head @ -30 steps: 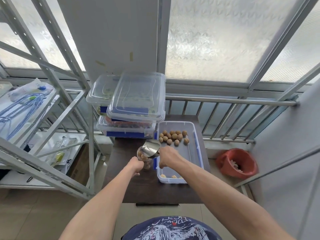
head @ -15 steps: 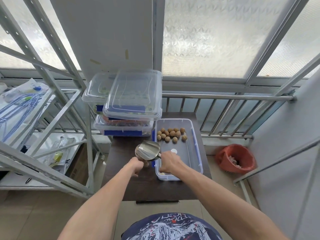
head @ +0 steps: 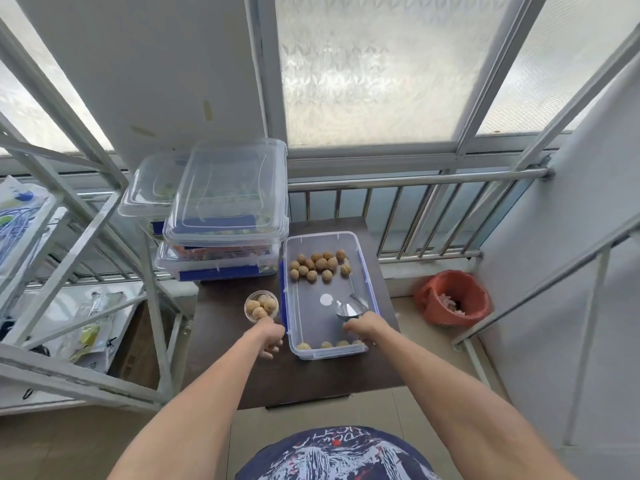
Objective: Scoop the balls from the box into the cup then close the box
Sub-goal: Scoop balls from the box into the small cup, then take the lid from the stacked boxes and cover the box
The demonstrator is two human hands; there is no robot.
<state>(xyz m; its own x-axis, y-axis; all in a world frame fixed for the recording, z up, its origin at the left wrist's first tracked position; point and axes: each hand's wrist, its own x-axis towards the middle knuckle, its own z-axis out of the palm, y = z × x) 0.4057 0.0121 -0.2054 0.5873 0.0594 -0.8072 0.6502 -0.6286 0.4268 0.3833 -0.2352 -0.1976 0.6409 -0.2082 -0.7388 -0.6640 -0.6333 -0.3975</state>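
Note:
An open clear box (head: 364,271) with blue clips sits on the dark table (head: 225,358). Several brown balls (head: 320,264) cluster at its far end and a few more (head: 325,344) lie along the near wall. To the box's left stands a small clear cup (head: 261,305) with three balls inside. My left hand (head: 269,336) rests just in front of the cup, fingers curled near its base. My right hand (head: 362,326) holds a metal scoop (head: 351,308) inside the box's right half, over the bare floor.
Stacked clear lidded boxes (head: 225,216) fill the table's far left, next to the open box. A metal shelf frame (head: 104,237) stands at left, a steel railing (head: 415,178) behind. A red bin (head: 452,296) sits on the floor at right.
The scoop has moved from above the cup to the right, down into the box. The cup, earlier hidden under the scoop, now shows three balls. My left hand stays by the cup.

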